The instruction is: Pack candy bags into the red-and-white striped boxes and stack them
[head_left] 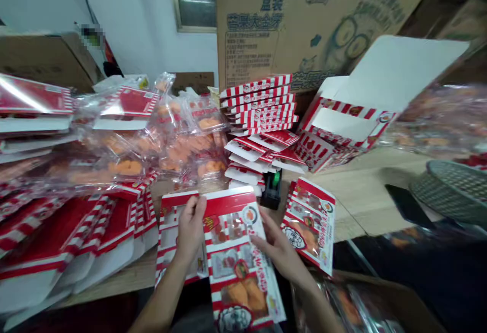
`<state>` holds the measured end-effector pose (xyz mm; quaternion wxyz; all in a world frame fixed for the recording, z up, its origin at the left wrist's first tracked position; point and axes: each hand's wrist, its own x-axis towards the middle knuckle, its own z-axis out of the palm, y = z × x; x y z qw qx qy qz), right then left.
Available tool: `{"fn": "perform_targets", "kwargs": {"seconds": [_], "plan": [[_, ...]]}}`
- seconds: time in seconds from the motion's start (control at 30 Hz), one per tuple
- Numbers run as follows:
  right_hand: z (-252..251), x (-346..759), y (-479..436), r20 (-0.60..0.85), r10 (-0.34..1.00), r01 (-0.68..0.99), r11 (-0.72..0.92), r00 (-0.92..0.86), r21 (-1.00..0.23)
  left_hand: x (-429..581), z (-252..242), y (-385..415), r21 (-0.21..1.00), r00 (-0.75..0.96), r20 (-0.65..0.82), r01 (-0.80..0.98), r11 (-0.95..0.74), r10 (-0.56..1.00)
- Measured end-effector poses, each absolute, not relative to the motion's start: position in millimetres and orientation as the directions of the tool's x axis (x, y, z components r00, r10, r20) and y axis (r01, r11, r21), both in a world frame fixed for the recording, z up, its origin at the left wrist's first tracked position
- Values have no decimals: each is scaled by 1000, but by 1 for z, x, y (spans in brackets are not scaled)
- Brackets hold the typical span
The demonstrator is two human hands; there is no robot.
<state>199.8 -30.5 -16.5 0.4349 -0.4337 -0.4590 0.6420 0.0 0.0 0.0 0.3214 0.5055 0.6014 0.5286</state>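
Note:
My left hand (191, 226) and my right hand (276, 246) grip the side edges of a flat red-and-white striped snack carton (238, 257), printed with pictures of orange food. A second striped carton (169, 236) lies partly behind my left hand. A third (310, 224) lies tilted just beyond my right hand, near its fingers. Clear plastic bags of orange snacks (186, 140) are heaped ahead of my hands. A stack of folded striped cartons (258, 104) rises beyond them.
Piles of red cartons (64, 236) cover the left of the wooden table (361, 196). A black tape dispenser (271, 188), an open white box (353, 104), a black phone (409, 206) and a woven basket (452, 191) stand around. A large cardboard sheet (304, 23) rises behind.

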Motion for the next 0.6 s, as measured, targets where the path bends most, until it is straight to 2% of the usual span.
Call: {"fn": "perform_targets", "kwargs": {"seconds": [0.07, 0.13, 0.23, 0.3, 0.37, 0.47, 0.6], "plan": [[-6, 238, -28, -201, 977, -163, -186, 77, -969, 9, 1, 5, 935, -187, 192, 334, -122, 963], [1, 276, -24, -217, 914, -117, -188, 343, -975, 13, -3, 9, 898, -122, 207, 416, -140, 971], [-2, 327, -11, -172, 780, 51, -253, 602, -966, 0, -20, 17, 806, -88, 183, 584, -98, 979], [-13, 350, 1, -108, 762, 208, -305, 639, -929, -19, -36, 21, 742, -152, 134, 670, 2, 979], [-27, 362, 11, -93, 779, 282, -332, 620, -900, -40, -51, 22, 646, -248, 78, 750, 141, 966], [-46, 365, 19, -105, 786, 269, -329, 609, -905, -66, -66, 20, 498, -330, -16, 816, 294, 944], [-63, 368, 15, -105, 742, 220, -327, 662, -919, -71, -76, 15, 370, -251, -119, 887, 277, 961]]}}
